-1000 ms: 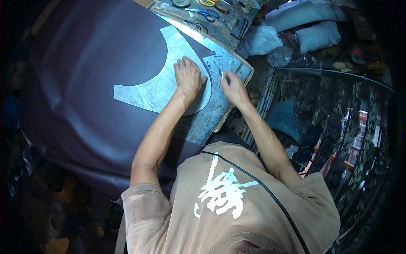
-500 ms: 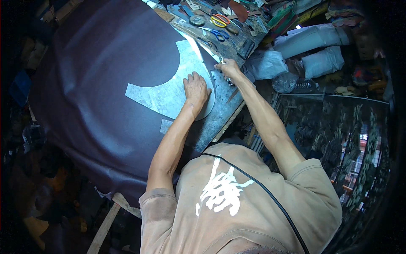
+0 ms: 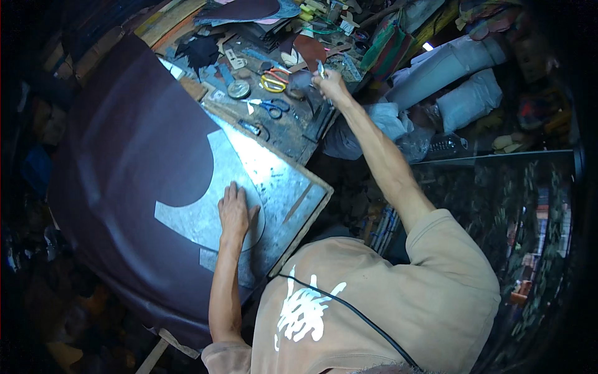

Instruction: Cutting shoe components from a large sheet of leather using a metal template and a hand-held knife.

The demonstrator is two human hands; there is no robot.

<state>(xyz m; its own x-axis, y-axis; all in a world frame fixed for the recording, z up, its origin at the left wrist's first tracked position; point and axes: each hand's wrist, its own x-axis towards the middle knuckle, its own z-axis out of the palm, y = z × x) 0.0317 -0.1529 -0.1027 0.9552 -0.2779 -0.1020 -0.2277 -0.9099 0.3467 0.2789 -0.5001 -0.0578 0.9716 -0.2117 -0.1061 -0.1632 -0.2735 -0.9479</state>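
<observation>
My left hand (image 3: 233,215) lies flat with fingers stretched out on a curved grey template (image 3: 198,229). The template has a deep rounded cut-out and rests over a large dark brown leather sheet (image 3: 137,168). Part of it reaches past the leather onto the pale metal-topped table (image 3: 283,181). My right hand (image 3: 333,87) is raised beyond the table, over the cluttered far bench. Its fingers are closed round a slim silver tool (image 3: 321,68), whose exact kind I cannot make out. A smaller grey piece (image 3: 209,258) lies beside the template's near edge.
On the far bench lie blue-handled scissors (image 3: 274,109), orange-and-yellow-handled scissors (image 3: 274,81), a round tape roll (image 3: 238,89) and leather scraps (image 3: 309,51). Wrapped white rolls (image 3: 470,96) stand at the right. A black cable (image 3: 355,308) crosses my shirt.
My right hand has moved from beside the template's right edge out over the far bench, still holding the silver tool. My left hand stays on the template. The whole view has shifted.
</observation>
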